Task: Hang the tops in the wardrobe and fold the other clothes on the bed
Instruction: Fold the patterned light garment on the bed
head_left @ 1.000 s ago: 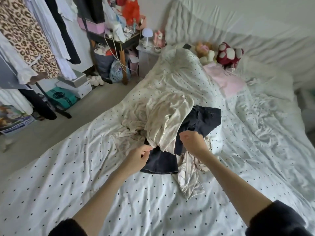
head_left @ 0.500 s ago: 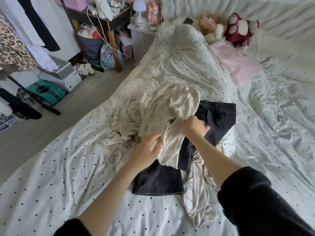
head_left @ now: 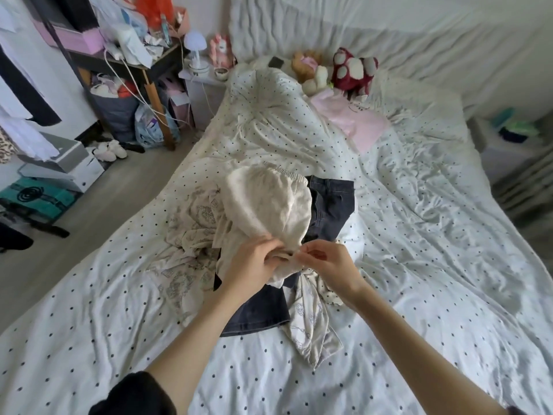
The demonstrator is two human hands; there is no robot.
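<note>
Gripping cream garment [head_left: 269, 202]: left hand [head_left: 254, 262], right hand [head_left: 332, 265].

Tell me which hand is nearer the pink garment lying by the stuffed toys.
Right. The right hand pinches the cream garment on the side toward the pink garment; the left hand grips it farther away.

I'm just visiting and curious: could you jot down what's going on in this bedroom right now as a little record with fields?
place: bed with dotted duvet
left hand: grips the near edge of the cream garment
right hand: pinches the same edge, close beside the left hand
cream garment: bunched, elastic band at its far end, lies over the dark jeans
patterned pale garment: crumpled left of the jeans, partly under the pile
pink garment: lies near the plush toys at the bed's head
folding: not yet done
</note>
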